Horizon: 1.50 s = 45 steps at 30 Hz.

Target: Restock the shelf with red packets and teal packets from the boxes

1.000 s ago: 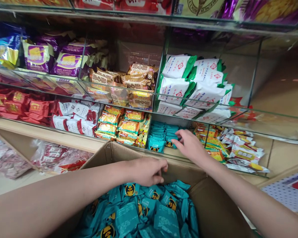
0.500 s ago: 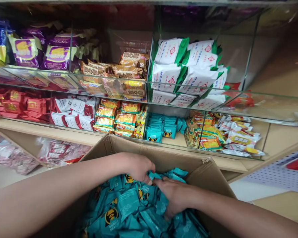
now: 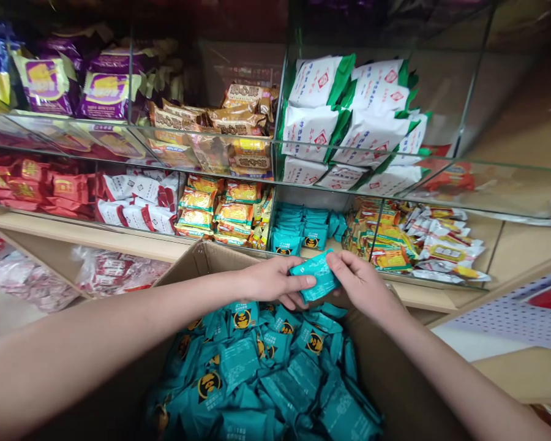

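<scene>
A teal snack packet (image 3: 320,277) is held between both hands above an open cardboard box (image 3: 206,260). My left hand (image 3: 275,280) pinches its left side, the thumb lying across the front. On its right edge my right hand (image 3: 359,280) is closed, thumb on top. Below, the box is filled with loose teal packets (image 3: 241,361), some showing a black round print with a yellow rim. Just behind the held packet, similar teal packets (image 3: 288,228) stand in stacked rows in a shelf compartment.
Glass-fronted shelves hold yellow-orange packets (image 3: 196,208) left of the teal rows and more orange packets (image 3: 388,239) to their right. White-and-green packets (image 3: 319,131) sit above. A glass ledge (image 3: 395,160) juts out over the lower compartments. Bagged goods (image 3: 114,272) lie lower left.
Both hands have risen out of the box's contents, bringing up one teal packet between them. The right hand has moved up and right. The camera view has shifted slightly.
</scene>
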Each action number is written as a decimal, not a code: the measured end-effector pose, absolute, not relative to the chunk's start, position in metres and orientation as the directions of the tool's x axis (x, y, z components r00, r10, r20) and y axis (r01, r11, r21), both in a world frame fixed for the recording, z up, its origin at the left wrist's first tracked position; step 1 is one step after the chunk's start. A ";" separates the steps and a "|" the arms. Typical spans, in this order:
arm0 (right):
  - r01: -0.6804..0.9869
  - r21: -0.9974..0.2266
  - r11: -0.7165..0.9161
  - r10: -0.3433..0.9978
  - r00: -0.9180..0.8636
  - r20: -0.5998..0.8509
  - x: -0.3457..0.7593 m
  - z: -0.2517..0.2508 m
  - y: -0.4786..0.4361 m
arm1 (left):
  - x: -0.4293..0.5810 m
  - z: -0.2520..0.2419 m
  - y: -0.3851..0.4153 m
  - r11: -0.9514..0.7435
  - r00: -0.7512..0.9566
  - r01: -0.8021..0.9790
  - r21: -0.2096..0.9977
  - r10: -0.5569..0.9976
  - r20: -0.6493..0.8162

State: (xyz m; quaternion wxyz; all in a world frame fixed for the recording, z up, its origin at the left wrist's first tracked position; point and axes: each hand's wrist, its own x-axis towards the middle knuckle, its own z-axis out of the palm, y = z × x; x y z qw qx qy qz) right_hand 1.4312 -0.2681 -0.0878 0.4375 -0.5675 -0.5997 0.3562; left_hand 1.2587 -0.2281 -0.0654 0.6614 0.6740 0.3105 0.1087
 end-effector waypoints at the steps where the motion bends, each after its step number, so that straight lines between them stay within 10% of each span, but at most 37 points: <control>1: 0.401 -0.908 0.121 0.986 0.056 0.157 1.433 -0.088 -0.268 | 1.258 -0.064 -0.226 0.111 0.784 0.264 0.958 0.554 -0.280; 19: 0.667 -0.664 0.339 0.726 0.262 0.635 1.438 -0.088 -0.271 | 1.249 -0.055 -0.211 0.505 0.774 -0.021 0.863 0.555 -0.306; 24: 0.761 -0.305 0.573 0.555 -0.086 0.828 1.440 -0.088 -0.279 | 1.252 -0.054 -0.225 0.673 0.860 0.176 0.718 0.250 -0.445; 27: 0.680 -0.191 0.707 0.473 -0.255 0.844 1.441 -0.085 -0.283 | 1.257 -0.051 -0.232 0.626 0.808 0.030 0.780 0.444 -0.388; 35: 0.359 -0.764 0.535 0.783 0.128 0.609 1.428 -0.088 -0.275 | 1.258 -0.046 -0.227 0.003 0.564 -0.165 0.986 0.821 0.092; 45: 0.061 -0.964 0.259 0.964 0.040 0.262 1.422 -0.094 -0.271 | 1.259 -0.053 -0.220 0.219 0.534 -0.131 0.967 0.837 -0.118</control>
